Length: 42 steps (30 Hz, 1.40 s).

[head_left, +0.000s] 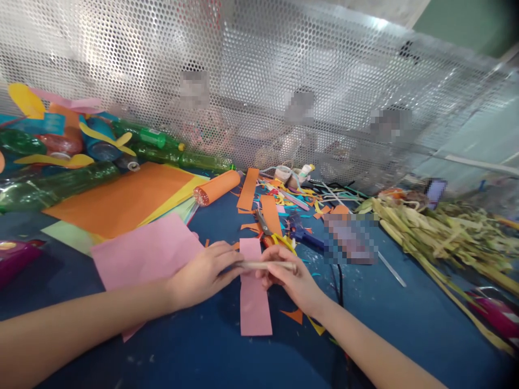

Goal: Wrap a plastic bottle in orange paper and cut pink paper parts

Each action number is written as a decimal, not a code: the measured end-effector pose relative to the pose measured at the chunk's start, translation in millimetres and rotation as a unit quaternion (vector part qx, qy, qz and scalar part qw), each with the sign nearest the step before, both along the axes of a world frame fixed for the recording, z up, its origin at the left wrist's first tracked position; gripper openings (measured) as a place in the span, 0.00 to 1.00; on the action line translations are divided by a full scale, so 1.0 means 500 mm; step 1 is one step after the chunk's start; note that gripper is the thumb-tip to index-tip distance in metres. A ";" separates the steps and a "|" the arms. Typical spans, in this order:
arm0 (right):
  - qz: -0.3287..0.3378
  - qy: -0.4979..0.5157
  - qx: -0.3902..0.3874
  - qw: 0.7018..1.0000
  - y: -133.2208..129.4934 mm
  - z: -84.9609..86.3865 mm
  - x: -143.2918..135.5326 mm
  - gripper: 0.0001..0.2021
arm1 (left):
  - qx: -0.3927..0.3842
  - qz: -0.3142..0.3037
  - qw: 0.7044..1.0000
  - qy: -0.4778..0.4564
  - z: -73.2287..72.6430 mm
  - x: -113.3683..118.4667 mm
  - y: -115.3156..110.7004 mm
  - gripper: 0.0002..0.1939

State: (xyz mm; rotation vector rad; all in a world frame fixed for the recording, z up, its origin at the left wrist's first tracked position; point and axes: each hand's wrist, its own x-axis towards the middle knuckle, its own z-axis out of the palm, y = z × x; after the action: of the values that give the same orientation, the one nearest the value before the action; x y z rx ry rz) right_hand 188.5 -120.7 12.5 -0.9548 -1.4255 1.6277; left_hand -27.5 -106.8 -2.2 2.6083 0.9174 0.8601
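A thin pale stick lies level across a pink paper strip. Its left end is between the fingers of my left hand, which are closed around it. At the other end, my right hand grips the stick between thumb and fingers. The strip runs lengthwise away from me on the blue table, its middle partly covered by the stick and fingers. Left of it, a larger pink sheet passes under my left forearm. Just beyond my right hand are scissors with yellow handles.
A blue glue gun lies beyond my right hand, amid paper scraps. Orange sheets, an orange-wrapped bottle and green bottles stand left. Dried husks spread right. A perforated metal panel closes off the back.
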 end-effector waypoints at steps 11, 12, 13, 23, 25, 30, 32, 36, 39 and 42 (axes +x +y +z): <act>0.051 -0.039 0.067 0.996 -0.011 -0.008 -0.018 0.04 | -0.051 -0.026 0.992 0.108 0.001 0.012 -0.006 0.13; 0.052 -0.038 0.066 0.996 -0.011 -0.009 -0.018 0.04 | -0.055 -0.027 0.992 0.110 0.002 0.012 -0.006 0.13; 0.053 -0.037 0.066 0.996 -0.010 -0.009 -0.017 0.04 | -0.059 -0.029 0.992 0.110 0.003 0.012 -0.006 0.13; 0.035 -0.028 0.066 0.997 -0.017 -0.007 -0.020 0.05 | -0.060 -0.026 0.996 0.053 0.002 0.008 -0.005 0.12; -0.025 -0.029 0.079 0.996 -0.018 -0.004 -0.017 0.06 | -0.059 0.018 0.997 0.036 0.005 0.004 -0.006 0.13; -0.176 -0.192 0.274 0.926 0.000 0.003 0.007 0.07 | -0.027 0.080 0.996 0.020 0.013 0.000 -0.012 0.12; -0.161 -0.339 0.364 0.853 0.012 0.003 0.017 0.05 | -0.008 0.037 0.999 0.030 0.014 0.001 -0.017 0.12; -0.101 -0.475 0.398 0.779 0.023 -0.002 0.027 0.06 | 0.017 -0.089 0.992 0.083 0.017 0.003 -0.026 0.18; -0.071 -0.477 0.385 0.787 0.024 -0.007 0.030 0.07 | 0.022 -0.103 0.987 0.117 0.017 0.002 -0.028 0.22; -0.072 -0.466 0.386 0.793 0.031 -0.015 0.033 0.08 | 0.023 -0.110 0.985 0.130 0.016 0.000 -0.027 0.21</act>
State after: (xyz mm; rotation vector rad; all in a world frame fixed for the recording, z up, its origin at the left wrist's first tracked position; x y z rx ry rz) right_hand 205.1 -105.2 5.1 -1.3404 -2.3049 0.2420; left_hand -27.3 -120.4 5.8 2.8411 0.6551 0.4994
